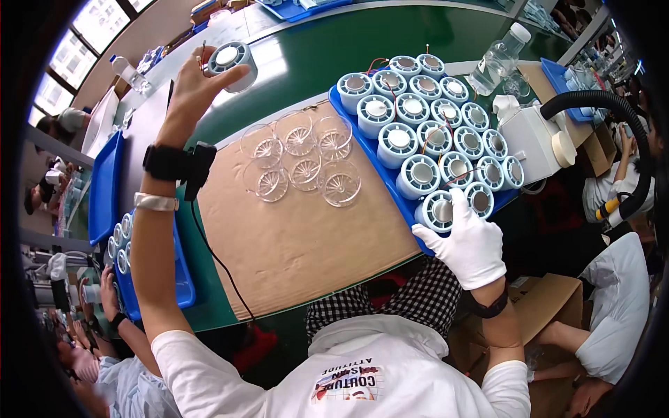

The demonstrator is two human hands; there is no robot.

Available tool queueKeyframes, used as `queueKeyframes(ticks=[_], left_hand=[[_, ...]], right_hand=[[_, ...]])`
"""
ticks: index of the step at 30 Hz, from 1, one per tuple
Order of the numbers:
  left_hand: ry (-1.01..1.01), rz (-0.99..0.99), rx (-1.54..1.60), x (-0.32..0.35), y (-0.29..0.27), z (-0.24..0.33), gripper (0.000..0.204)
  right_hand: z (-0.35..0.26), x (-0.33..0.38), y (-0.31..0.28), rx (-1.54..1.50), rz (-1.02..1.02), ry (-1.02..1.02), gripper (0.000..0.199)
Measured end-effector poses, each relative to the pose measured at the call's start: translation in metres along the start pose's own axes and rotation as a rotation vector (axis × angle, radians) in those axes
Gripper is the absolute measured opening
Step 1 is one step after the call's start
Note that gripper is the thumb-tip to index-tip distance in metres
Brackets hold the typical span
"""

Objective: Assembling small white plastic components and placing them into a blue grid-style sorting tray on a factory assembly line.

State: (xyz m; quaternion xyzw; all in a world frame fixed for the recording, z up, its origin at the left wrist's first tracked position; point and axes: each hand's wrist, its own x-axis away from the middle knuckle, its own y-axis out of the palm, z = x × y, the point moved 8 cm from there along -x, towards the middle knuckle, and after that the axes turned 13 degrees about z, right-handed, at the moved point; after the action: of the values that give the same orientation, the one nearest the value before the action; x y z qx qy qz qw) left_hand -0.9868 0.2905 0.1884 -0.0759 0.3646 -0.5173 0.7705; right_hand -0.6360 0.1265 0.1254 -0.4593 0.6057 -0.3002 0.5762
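My bare left hand [194, 82], stretched out to the far left, grips a light blue cylindrical housing [233, 57] with a slotted top ring and a pale round centre. Thin red wires show beside its fingers. My right hand [474, 247], in a white glove, has thumb and forefinger around a similar housing [438, 210] at the near corner of a blue tray [387, 167]. Several more such housings [421, 171] stand upright in that tray, some with thin wires. Between my hands, several clear round plastic covers with spoked centres [305, 171] lie on a cardboard sheet [306, 244].
A clear bottle [496, 63] and a white canister [533, 143] with a black hose [613, 104] stand right of the tray. At left are another blue tray [178, 272] with housings and a co-worker's hand [109, 296]. A black cable [219, 258] crosses the cardboard.
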Motion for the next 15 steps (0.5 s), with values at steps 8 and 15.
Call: queueKeyframes(ticks=[8,15], left_hand=[[-0.199,-0.031,-0.181,-0.058,0.051,-0.147,0.076],[-0.343,-0.304,-0.001,-0.046,0.066,-0.201,0.074]], right_hand=[[0.023,0.001,0.001,-0.106,-0.079,0.155,0.054],[0.076,0.047,-0.027,-0.935,0.072,0.423,0.059]])
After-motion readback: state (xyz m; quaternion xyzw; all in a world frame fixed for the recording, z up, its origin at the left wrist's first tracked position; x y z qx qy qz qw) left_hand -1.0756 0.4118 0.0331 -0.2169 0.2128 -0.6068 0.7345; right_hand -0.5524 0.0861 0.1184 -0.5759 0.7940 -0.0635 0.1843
